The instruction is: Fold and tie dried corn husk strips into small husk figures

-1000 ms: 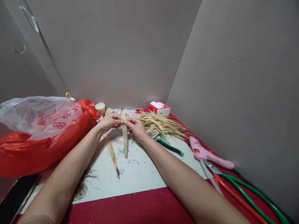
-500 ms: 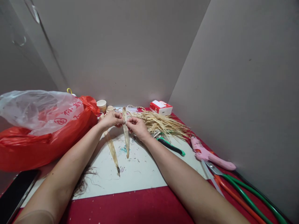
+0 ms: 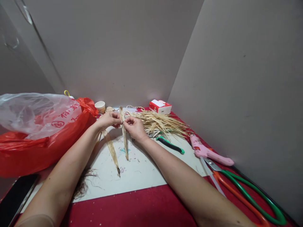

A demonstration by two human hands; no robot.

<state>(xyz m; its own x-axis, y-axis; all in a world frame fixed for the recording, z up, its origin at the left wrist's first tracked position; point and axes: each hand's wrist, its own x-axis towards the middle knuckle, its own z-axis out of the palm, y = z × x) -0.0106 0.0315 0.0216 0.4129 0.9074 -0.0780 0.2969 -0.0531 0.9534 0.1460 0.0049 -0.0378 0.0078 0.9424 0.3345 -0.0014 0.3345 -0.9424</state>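
Between my two hands a long, flat strip of dried leaf is held upright, its lower end tapering toward the white board. My left hand pinches it from the left, fingers closed. From the right, my right hand pinches the same strip at about the same height, fingertips nearly meeting the left ones. A second dried leaf strip with a dark tip slants down below my left hand; its upper end is hidden behind that hand.
Dried straw-like strips lie behind my right hand. Green-black pliers, a pink glue gun and large scissors are on the right. At left sit a red plastic bag, a phone and dark fibres. A paper cup and tissue pack stand behind.
The whole view has shifted slightly, so things appear a little further left. Both hands keep their pinch on the leaf strip, with hardly any movement.
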